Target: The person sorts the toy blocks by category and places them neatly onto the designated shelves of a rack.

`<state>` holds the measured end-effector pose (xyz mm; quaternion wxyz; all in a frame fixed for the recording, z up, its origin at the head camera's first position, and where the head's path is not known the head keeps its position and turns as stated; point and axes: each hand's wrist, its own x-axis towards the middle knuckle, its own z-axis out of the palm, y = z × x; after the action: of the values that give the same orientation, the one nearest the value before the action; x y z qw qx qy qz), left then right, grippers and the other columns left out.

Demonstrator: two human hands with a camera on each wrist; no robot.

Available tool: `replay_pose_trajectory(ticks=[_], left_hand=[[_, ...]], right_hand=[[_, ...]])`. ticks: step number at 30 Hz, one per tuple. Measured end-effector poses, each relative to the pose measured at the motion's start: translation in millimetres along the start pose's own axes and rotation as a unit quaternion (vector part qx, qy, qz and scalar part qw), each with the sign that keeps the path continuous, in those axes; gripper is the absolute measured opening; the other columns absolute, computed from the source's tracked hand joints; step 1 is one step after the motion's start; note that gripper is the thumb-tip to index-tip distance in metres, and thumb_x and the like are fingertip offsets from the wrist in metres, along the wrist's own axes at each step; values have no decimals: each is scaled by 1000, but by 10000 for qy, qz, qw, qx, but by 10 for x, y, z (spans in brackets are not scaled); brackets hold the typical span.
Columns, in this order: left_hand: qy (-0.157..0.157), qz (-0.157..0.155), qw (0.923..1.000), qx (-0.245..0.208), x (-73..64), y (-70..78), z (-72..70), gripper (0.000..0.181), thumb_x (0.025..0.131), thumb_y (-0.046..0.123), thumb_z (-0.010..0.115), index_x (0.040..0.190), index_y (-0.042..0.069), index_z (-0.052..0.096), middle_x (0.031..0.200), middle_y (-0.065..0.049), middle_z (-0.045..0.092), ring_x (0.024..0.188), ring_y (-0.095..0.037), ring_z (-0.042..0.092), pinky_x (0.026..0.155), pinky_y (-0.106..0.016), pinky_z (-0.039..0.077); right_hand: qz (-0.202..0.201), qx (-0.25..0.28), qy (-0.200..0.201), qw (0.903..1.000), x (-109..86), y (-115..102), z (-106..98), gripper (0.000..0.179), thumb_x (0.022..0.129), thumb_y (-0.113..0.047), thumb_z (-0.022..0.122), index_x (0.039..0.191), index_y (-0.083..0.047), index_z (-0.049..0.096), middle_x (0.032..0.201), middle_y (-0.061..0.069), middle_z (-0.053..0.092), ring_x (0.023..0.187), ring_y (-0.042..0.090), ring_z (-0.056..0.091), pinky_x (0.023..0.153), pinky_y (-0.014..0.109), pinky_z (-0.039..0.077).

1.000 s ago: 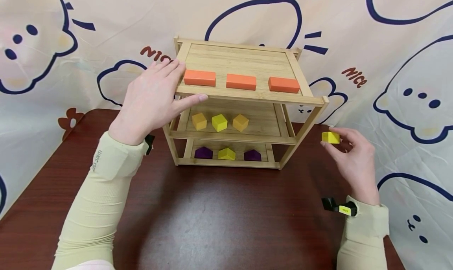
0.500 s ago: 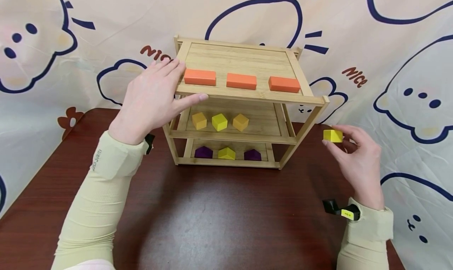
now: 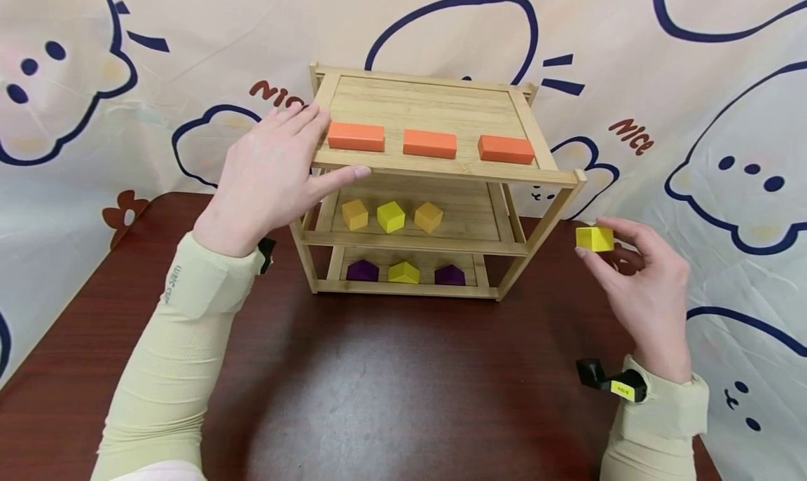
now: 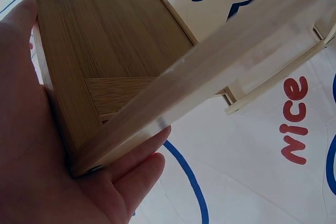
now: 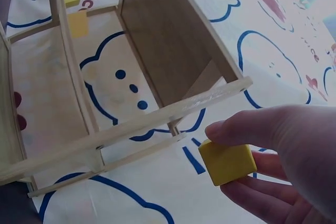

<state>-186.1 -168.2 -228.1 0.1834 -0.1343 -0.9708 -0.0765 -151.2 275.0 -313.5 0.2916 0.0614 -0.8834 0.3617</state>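
Observation:
My right hand (image 3: pixel 649 285) pinches a yellow block (image 3: pixel 595 239) between thumb and fingers, in the air to the right of the wooden shelf (image 3: pixel 441 96). In the right wrist view the same yellow block (image 5: pixel 227 162) looks cube-like, just outside the shelf's corner. My left hand (image 3: pixel 267 169) lies over the shelf's top front-left corner, its fingers stretched along the left edge and its thumb along the front. The left wrist view shows that palm against the corner from below. Three orange bars (image 3: pixel 430 144) lie in a row on the top tier, the leftmost beside my fingers.
On the middle tier, a yellow cube (image 3: pixel 391 217) sits between two orange-yellow cubes (image 3: pixel 355 215). The bottom tier carries two purple blocks (image 3: pixel 363 271) with a yellow peaked block (image 3: pixel 403 272) between them. A dark wooden table (image 3: pixel 403 383) bears the shelf; a patterned cloth (image 3: pixel 630 61) hangs behind.
My right hand has drifted slightly right and away from the shelf with the yellow block. My left hand stays on the shelf's corner.

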Motion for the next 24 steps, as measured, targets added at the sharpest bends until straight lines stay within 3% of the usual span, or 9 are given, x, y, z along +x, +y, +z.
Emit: replay_pose_trajectory(ticks=[9, 24], left_hand=[[-29, -14, 10000, -36, 5, -4, -11, 102, 90, 82, 43, 157, 5, 37, 159, -17, 38, 146, -37, 33, 117, -54, 26], [-4, 9, 10000, -32, 7, 0, -4, 102, 90, 82, 43, 156, 5, 38, 158, -16, 39, 146, -38, 33, 117, -54, 26]], right_hand=[[-112, 28, 90, 9999, -44, -162, -54, 49, 84, -14, 85, 129, -27, 72, 126, -4, 68, 93, 0, 65, 79, 11, 50], [-558, 401, 71, 9976, -97, -311, -86, 54, 79, 1, 87, 128, -17, 73, 127, -1, 68, 95, 5, 64, 77, 12, 49]])
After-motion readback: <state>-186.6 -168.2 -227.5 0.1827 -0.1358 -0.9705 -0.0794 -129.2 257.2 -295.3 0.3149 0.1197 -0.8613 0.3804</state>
